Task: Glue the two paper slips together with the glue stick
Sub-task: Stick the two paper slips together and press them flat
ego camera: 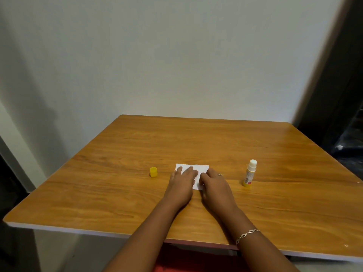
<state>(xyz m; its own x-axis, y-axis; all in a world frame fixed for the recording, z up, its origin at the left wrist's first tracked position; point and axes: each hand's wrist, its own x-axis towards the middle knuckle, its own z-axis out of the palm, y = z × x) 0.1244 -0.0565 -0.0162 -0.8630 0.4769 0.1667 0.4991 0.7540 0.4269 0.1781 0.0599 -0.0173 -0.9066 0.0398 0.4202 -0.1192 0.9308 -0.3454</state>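
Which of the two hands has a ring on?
The right hand, nearer the glue stick: it wears a ring and a bracelet. The left hand is bare.

A wooden table [196, 138] stands against a plain white wall [157, 55].

The left hand [181, 185] and right hand [215, 186] cover the near part of the paper [198, 167]; whether it is one slip or two is unclear. Right of the paper, the label on the glue stick [249, 173] is too small to read.
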